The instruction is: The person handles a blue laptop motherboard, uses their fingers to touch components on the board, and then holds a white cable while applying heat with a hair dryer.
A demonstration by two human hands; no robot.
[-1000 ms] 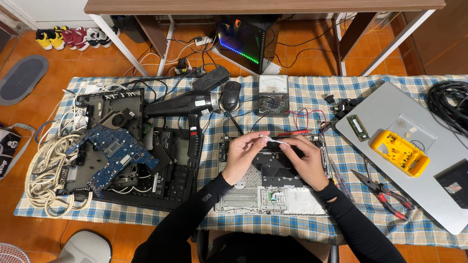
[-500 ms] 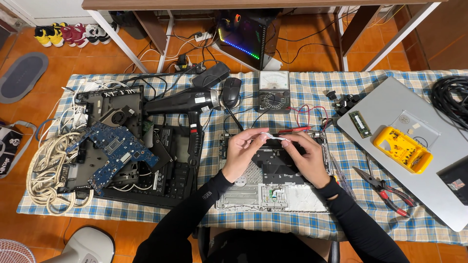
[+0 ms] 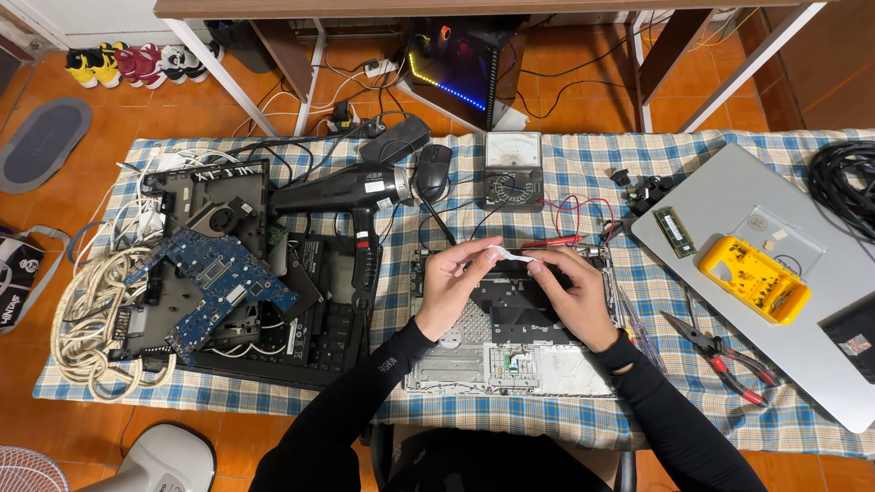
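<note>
1. Pinched between the fingertips of both hands is a small white strip [image 3: 510, 254], held just above an opened laptop base [image 3: 510, 355] in the middle of the table. Left hand [image 3: 453, 287] grips the strip's left end with thumb and fingers pressed together; right hand [image 3: 572, 296] grips the right end the same way. Both arms wear black sleeves.
2. Far left on the checked tablecloth [image 3: 565, 164]: a coil of pale cable [image 3: 87, 319].
3. Beside the coil, a stripped black laptop shell [image 3: 210, 273] with a blue circuit board [image 3: 219, 278] lying tilted across it.
4. Next, a black hair dryer [image 3: 351, 196] lies on its side, nozzle pointing left, handle toward the person.
5. Just right of the dryer, a black computer mouse [image 3: 433, 171], then a grey dial meter [image 3: 512, 171] with red and black leads trailing toward the hands.
6. Right of the hands, red-handled pliers [image 3: 725, 355] lie on the cloth.
7. Far right, a silver laptop lid [image 3: 729, 196] carries a green memory stick [image 3: 674, 230] and a yellow meter [image 3: 754, 280].
8. At the right edge, a bundle of black cable [image 3: 843, 187].
</note>
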